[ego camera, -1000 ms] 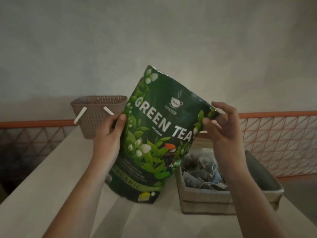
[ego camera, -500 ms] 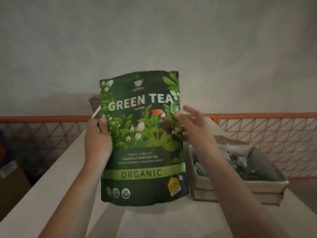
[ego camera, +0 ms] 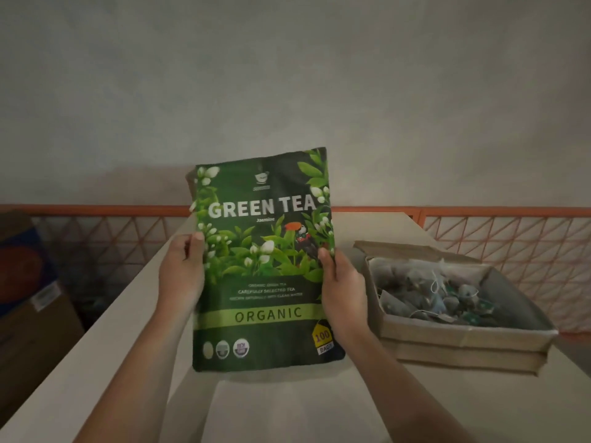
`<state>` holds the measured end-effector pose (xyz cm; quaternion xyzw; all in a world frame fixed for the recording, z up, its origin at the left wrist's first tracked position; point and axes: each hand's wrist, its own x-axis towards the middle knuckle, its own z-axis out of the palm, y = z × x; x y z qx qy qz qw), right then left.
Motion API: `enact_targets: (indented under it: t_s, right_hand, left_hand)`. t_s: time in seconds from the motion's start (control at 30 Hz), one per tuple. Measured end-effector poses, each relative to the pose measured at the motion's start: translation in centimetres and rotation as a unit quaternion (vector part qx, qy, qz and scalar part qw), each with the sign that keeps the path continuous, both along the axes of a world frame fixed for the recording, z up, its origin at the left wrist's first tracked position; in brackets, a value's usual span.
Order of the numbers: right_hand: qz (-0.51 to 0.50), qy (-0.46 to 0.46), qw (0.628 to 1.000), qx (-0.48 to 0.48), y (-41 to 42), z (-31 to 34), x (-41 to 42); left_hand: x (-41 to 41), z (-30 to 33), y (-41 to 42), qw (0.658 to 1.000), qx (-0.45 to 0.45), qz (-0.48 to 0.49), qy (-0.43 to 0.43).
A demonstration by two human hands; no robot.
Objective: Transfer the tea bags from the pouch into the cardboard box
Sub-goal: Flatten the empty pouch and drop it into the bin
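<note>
A dark green "GREEN TEA" pouch [ego camera: 262,282] stands upright on the pale table [ego camera: 287,410], its printed front facing me. My left hand [ego camera: 182,270] grips its left edge at mid height. My right hand [ego camera: 342,282] grips its right edge. To the right sits an open cardboard box [ego camera: 463,337] holding a heap of several pyramid tea bags [ego camera: 431,292] with strings and tags. The pouch's top looks flat; I cannot tell whether it is open.
An orange mesh railing [ego camera: 511,244] runs behind the table on both sides. Cardboard cartons [ego camera: 28,298] stand on the floor at the left, below the table edge. A grey wall fills the background.
The pouch went from tilted over the box to upright on the table, left of the box. My right hand moved from its top corner to its right edge. The brown basket is now hidden.
</note>
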<state>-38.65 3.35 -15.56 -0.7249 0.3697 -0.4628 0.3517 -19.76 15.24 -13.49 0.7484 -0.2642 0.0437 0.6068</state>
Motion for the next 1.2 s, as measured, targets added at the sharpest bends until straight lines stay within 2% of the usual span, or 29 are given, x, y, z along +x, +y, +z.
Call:
enact_targets:
  t_s: [0.1,0.17,0.23,0.37,0.67,0.73,0.8,0.9,1.0,1.07,1.2]
  right_hand:
    - [-0.018,-0.032,0.999,0.028,-0.8,-0.5,0.2]
    - [-0.008,-0.05,0.998,0.04,-0.8,-0.7,0.7]
    - [0.007,-0.069,0.995,0.069,-0.4,-1.4,1.4]
    - [0.027,-0.035,0.992,0.114,1.0,-4.2,2.6]
    - [0.002,-0.017,0.999,0.03,-0.6,-4.8,2.7]
    - [0.006,-0.02,0.999,0.039,-0.8,-4.8,2.6]
    - [0.049,-0.058,0.993,0.094,-1.1,-5.3,2.4]
    - [0.147,-0.082,0.964,0.205,-1.8,-6.2,1.8]
    - [0.198,-0.123,0.942,0.242,-2.4,-6.2,1.4]
    - [0.216,-0.138,0.932,0.257,-2.3,-5.9,1.2]
    - [0.192,-0.129,0.934,0.273,-2.4,-5.6,0.9]
  left_hand:
    - [-0.3,-1.3,0.6,0.996,0.035,-0.075,0.038]
    - [-0.6,-2.4,0.6,0.994,0.066,-0.08,0.034]
    - [-0.7,-3.3,0.5,0.997,0.069,-0.032,0.015]
    - [-0.4,-4.2,-0.2,0.997,0.038,0.063,0.006]
    - [0.2,-5.9,-0.3,0.993,0.081,0.082,-0.022]
    - [0.0,-6.0,-0.3,0.996,0.061,0.063,-0.016]
    - [-0.1,-6.1,0.0,0.999,0.027,0.03,0.01]
    - [0.3,-6.1,0.8,0.999,0.015,-0.014,0.03]
    - [0.4,-6.1,1.3,0.994,0.024,-0.078,0.077]
    - [0.3,-6.2,1.4,0.986,0.023,-0.125,0.108]
    - [0.3,-6.4,1.7,0.967,0.029,-0.193,0.163]
